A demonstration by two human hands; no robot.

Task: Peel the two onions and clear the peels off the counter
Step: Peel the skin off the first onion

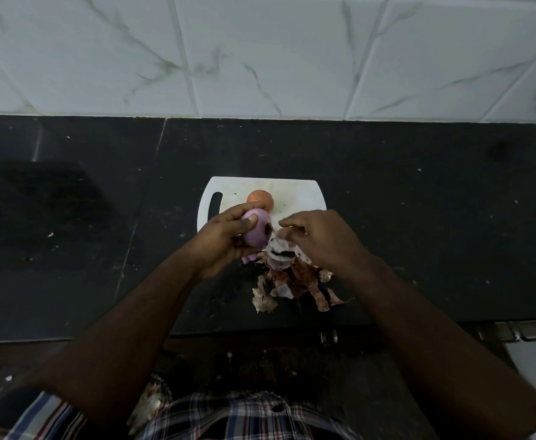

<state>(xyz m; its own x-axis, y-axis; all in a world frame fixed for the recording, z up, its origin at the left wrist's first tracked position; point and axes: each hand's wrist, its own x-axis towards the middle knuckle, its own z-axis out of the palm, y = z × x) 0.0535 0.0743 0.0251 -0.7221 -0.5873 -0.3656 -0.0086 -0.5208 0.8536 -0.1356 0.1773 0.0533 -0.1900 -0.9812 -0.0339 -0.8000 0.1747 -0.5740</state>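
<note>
**One onion bare in the left hand, skins piled at the bench's front edge**

Head view: the left hand point(225, 239) grips a peeled purple onion point(255, 231), fingers and thumb curled round it, held over the near edge of the white cutting board point(295, 192). The right hand point(320, 241) sits just beside it, fingertips pinching a strip of pale peel point(276, 246) that hangs from the onion's dark root end. The second onion point(260, 200), still in its orange-brown skin, rests on the board just behind the left hand, near the handle slot on the board's left side.

A heap of peels point(292, 281) lies on the black bench point(435, 217) directly under the hands, spreading from the board's near edge close to the bench's front edge. A few peels point(152, 398) lie below the bench front, near the checked shirt point(244, 414).

Wide stretches of bench lie open left and right of the board, and a band behind it up to the tiled wall point(260, 58).
</note>
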